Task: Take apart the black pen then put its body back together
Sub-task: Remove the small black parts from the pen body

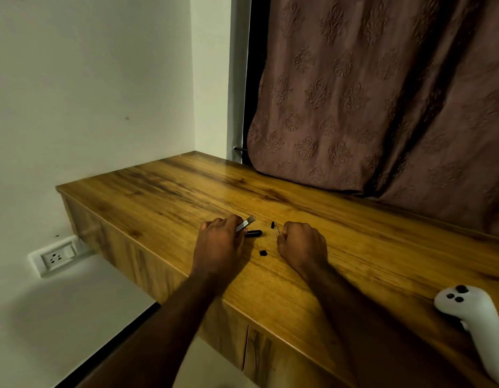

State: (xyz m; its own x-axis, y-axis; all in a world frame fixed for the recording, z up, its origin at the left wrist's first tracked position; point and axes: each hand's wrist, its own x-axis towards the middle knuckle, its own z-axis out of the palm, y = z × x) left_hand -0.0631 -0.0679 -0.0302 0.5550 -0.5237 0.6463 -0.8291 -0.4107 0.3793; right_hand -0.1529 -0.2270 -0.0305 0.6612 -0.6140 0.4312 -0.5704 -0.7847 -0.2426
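The black pen lies in pieces on the wooden desk (164, 197). My left hand (219, 242) grips a silvery pen part (245, 223) that sticks out past my fingers. Just right of that hand a black barrel piece (253, 234) rests on the wood. A small black piece (263, 253) lies between my hands, nearer to me. My right hand (301, 243) is closed, pinching a thin wire-like part (277, 230), perhaps the spring or refill. A small black bit (273, 225) sits at its far end; whether the two are joined is unclear.
A white game-style controller (477, 317) lies at the desk's right front edge. A brown patterned curtain (382, 93) hangs over the desk's back edge. A wall socket (56, 257) sits low on the left wall. The desk's left end drops to the floor.
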